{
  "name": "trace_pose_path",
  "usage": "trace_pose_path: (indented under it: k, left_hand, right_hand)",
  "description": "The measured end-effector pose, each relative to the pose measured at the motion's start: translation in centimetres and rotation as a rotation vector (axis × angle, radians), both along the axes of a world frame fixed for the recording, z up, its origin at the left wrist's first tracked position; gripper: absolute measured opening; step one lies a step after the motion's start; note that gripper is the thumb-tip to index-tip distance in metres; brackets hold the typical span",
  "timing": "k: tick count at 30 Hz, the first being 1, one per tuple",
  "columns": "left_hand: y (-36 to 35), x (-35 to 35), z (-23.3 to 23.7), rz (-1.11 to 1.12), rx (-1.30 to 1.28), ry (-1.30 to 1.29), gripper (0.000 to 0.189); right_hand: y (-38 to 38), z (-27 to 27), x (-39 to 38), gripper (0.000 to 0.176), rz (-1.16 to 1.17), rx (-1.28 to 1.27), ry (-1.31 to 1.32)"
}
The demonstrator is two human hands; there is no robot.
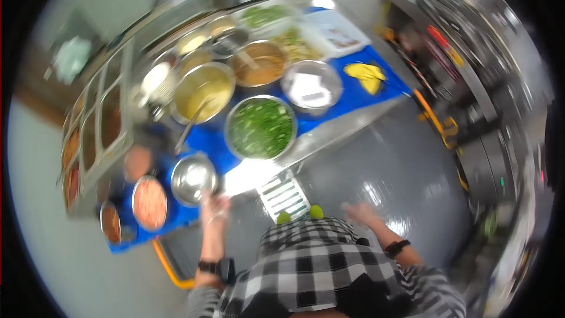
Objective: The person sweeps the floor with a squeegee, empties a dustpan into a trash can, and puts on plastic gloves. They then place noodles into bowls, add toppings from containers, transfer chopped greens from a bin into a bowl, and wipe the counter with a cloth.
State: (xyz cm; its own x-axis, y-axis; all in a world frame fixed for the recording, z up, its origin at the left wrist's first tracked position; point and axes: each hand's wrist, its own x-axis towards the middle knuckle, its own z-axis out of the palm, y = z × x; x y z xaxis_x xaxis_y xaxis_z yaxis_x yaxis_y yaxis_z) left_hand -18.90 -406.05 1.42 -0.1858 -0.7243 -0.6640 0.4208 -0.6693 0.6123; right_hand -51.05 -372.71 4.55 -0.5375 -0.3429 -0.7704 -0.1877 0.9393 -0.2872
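Head view, blurred all over, has us looking down at a counter under a blue cover [329, 112] crowded with bowls. Our left hand [215, 209] is at lower centre-left, raised to the near rim of an empty steel bowl [194, 178] that stands at the counter's near edge. The fingers seem to meet the rim, but through the blur we cannot tell whether they grip it or only touch it. Our right hand [359, 212] is well apart at lower centre-right, over the grey floor [382, 165], fingers loosely spread and holding nothing.

Just left of the steel bowl sits a bowl of reddish filling [150, 203]. Up and to the right of it we see a large bowl of chopped greens [261, 128], and beyond that a pot of yellow liquid [204, 91] with a ladle handle sticking out. A yellow cloth [366, 75] lies on the cover toward the upper right
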Motion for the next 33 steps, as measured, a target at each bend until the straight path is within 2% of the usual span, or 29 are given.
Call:
trace_pose_path:
  k: [1, 2, 3, 4, 5, 6, 7, 8, 9, 10, 11, 12, 13, 15, 19, 21, 22, 24, 26, 28, 29, 31, 33]
  left_hand:
    - [1.1, 0.9, 2.7, 0.062, -0.198, -0.044, 0.044]
    - [1.7, -0.5, 7.0, 0.166, -0.136, -0.007, 0.038]
    - [-0.6, 3.4, 2.7, 0.012, -0.238, 0.023, 0.031]
    - [-4.4, 7.1, -3.6, 0.071, -0.102, -0.247, 0.020]
    - [-5.5, 8.1, -2.0, -0.043, 0.026, -0.317, 0.020]
    - [-3.8, 7.4, 0.2, -0.183, -0.226, -0.562, 0.023]
    - [-5.0, 8.6, -0.2, -0.279, -0.197, -0.688, 0.025]
    - [-6.0, 8.6, -1.0, -0.360, -0.170, -0.816, 0.027]
    - [-5.8, 7.8, -1.1, -0.362, -0.212, -0.897, 0.026]
    - [-5.4, 6.1, -0.5, -0.346, -0.275, -0.933, 0.024]
    - [-4.8, 4.6, 0.2, -0.342, -0.328, -0.969, 0.022]
    - [-4.3, 3.5, 0.8, -0.339, -0.372, -0.995, 0.021]
    - [-3.7, 2.1, 1.4, -0.347, -0.411, -1.008, 0.019]
    - [-2.2, -0.5, 2.4, -0.375, -0.479, -1.014, 0.017]
    - [2.7, -6.2, 3.8, -0.465, -0.558, -0.970, 0.015]
    - [6.2, -9.3, 3.7, -0.539, -0.572, -0.930, 0.016]
    - [8.1, -10.8, 3.6, -0.578, -0.571, -0.908, 0.017]
    - [11.9, -13.2, 3.0, -0.672, -0.552, -0.866, 0.020]
    - [15.7, -15.7, 2.6, -0.755, -0.530, -0.840, 0.023]
    - [18.9, -18.2, 2.4, -0.852, -0.507, -0.812, 0.026]
    - [20.2, -19.3, 2.3, -0.898, -0.500, -0.798, 0.028]
    - [22.2, -21.4, 1.9, -0.985, -0.484, -0.756, 0.032]
    - [23.5, -23.6, 1.3, -1.058, -0.474, -0.709, 0.036]
  right_hand:
    - [0.8, -1.2, 0.3, 0.042, 0.067, -0.034, 0.000]
    - [2.4, -2.4, 0.2, 0.042, 0.113, -0.059, 0.010]
    - [3.8, -4.2, 0.4, 0.042, 0.193, -0.128, 0.057]
    - [5.3, -5.0, 0.7, 0.041, 0.288, -0.188, 0.110]
    - [6.4, -3.7, 1.5, 0.040, 0.118, -0.224, 0.037]
    - [7.5, -2.2, 2.0, 0.038, -0.030, -0.273, -0.037]
    - [9.8, -4.6, 1.9, 0.038, -0.094, -0.269, -0.013]
    - [12.6, -10.0, 1.4, 0.036, -0.090, -0.457, -0.252]
    - [14.6, -13.0, 0.2, 0.034, -0.063, -0.642, -0.487]
    - [15.1, -10.8, 0.4, 0.034, -0.093, -0.647, -0.460]
    - [14.0, -5.4, 1.5, 0.033, -0.165, -0.362, -0.293]
    - [13.6, -2.2, 2.2, 0.031, -0.233, -0.071, -0.139]
    - [15.3, -4.7, 2.4, 0.031, -0.255, -0.075, -0.138]
    - [19.0, -10.9, 2.4, 0.034, -0.173, -0.244, -0.080]
    - [21.2, -3.4, 0.2, 0.036, -0.211, -0.103, -0.174]
    - [23.9, -2.2, -0.6, 0.037, 0.158, -0.051, -0.027]
    - [26.0, -3.5, -0.9, 0.037, 0.141, -0.058, -0.022]
    - [31.2, -9.4, 0.1, 0.040, -0.180, -0.214, -0.090]
    - [38.6, -17.0, 2.0, 0.045, 0.000, -0.227, -0.331]
    - [41.4, -9.8, 2.7, 0.044, -0.517, -0.116, -0.353]
    - [43.1, -9.4, 1.7, 0.044, -0.528, -0.124, -0.366]
    - [46.2, -9.1, -0.5, 0.043, -0.064, 0.043, -0.234]
    - [49.2, -17.1, -5.7, 0.040, -0.133, 0.237, -0.489]
